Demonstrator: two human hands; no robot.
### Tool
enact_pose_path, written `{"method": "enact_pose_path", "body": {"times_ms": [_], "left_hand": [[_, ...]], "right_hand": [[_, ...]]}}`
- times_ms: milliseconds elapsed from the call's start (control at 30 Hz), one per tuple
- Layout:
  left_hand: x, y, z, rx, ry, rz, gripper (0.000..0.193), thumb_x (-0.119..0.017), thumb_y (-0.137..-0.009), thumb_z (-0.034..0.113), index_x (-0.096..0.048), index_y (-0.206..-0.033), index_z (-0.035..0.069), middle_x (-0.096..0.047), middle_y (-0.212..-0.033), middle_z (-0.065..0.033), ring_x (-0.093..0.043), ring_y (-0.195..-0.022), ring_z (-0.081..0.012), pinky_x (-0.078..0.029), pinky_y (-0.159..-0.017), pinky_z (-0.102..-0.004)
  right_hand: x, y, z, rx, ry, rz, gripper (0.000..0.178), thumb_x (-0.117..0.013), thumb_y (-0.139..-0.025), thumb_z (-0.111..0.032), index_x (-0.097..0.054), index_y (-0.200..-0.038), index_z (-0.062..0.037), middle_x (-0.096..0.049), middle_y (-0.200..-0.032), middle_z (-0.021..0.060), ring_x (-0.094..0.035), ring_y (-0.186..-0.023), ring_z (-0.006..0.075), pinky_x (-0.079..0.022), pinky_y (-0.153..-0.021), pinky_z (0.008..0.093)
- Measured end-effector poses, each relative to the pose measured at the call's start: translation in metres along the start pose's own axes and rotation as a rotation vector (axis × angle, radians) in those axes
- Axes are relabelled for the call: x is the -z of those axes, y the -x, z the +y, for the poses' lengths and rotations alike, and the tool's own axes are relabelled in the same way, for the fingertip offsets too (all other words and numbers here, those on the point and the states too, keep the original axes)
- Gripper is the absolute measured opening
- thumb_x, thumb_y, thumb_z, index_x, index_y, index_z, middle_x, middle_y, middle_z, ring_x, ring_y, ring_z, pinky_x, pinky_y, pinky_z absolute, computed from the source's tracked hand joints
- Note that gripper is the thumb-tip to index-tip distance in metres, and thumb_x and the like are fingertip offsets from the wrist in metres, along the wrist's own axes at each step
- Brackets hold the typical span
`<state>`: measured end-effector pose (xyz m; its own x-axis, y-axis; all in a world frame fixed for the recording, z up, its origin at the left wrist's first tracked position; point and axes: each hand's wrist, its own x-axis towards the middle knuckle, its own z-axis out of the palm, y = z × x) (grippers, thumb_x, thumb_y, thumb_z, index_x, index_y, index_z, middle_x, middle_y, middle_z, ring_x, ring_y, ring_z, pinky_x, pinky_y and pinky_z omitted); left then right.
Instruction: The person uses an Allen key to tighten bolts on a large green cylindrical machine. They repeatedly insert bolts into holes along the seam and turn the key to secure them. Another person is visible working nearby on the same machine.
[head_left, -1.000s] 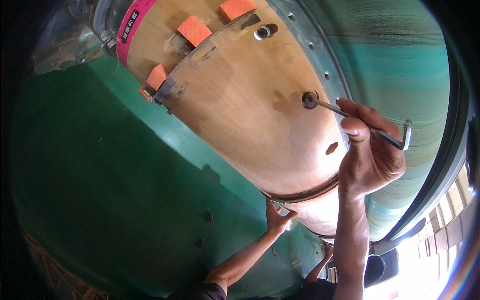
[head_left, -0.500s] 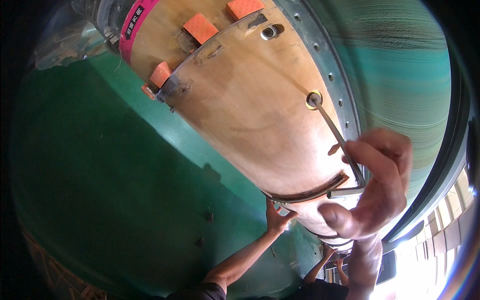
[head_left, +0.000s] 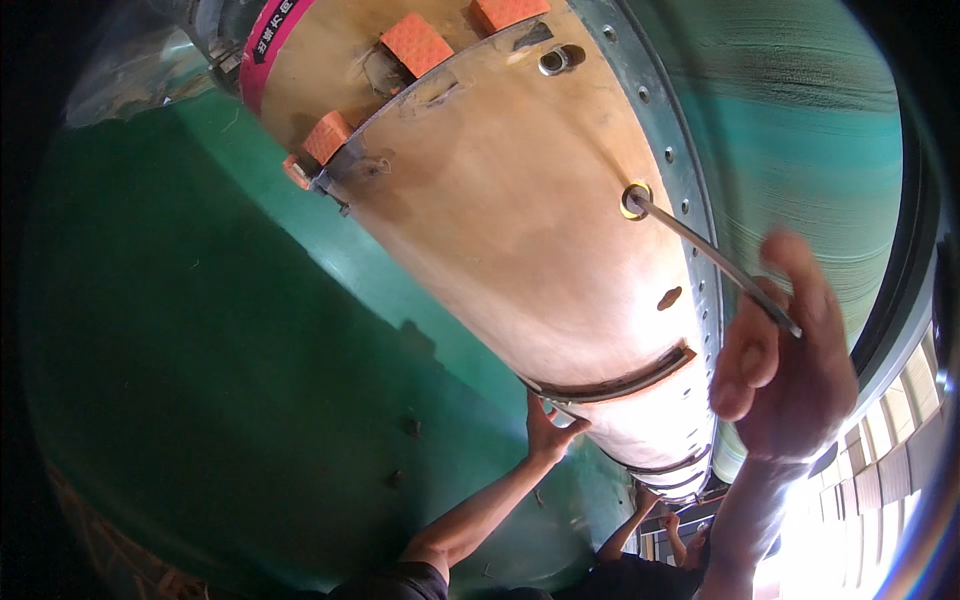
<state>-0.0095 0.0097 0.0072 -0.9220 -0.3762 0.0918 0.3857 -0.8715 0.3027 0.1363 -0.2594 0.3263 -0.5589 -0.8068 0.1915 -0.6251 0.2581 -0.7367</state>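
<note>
Touching hex key (head_left: pixel 715 255) | poking into round hole (head_left: pixel 627 208) | tan panel (head_left: pixel 500 230)

To my right, a big curved surface streaked green and turquoise (head_left: pixel 820 150). Upper left I note a pink printed band (head_left: pixel 268 45), near it some orange rectangular blocks (head_left: pixel 417 44). On my left, a smooth dark-green surface (head_left: pixel 200 350), small dark scraps (head_left: pixel 412 428) on it. Below: co-worker in dark clothing (head_left: pixel 640 577), pale slatted background (head_left: pixel 890 485).
</note>
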Motion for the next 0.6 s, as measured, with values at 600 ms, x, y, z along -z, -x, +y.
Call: {"method": "enact_pose_path", "body": {"times_ms": [600], "left_hand": [[0.001,-0.001,0.000,-0.016,0.004,0.012,0.144,-0.095,-0.052,0.058,-0.011,-0.158,0.010,-0.030,-0.157,-0.0148,-0.035,-0.143,-0.0319,-0.039,-0.108,-0.0570]], "right_hand": [[0.032,0.000,0.032,0.317,-0.132,-0.111,0.024,-0.058,-0.102,-0.017,-0.055,-0.117,0.0009,-0.072,-0.097,0.0253,-0.073,-0.097,0.0343,-0.059,-0.090,0.0494]]}}
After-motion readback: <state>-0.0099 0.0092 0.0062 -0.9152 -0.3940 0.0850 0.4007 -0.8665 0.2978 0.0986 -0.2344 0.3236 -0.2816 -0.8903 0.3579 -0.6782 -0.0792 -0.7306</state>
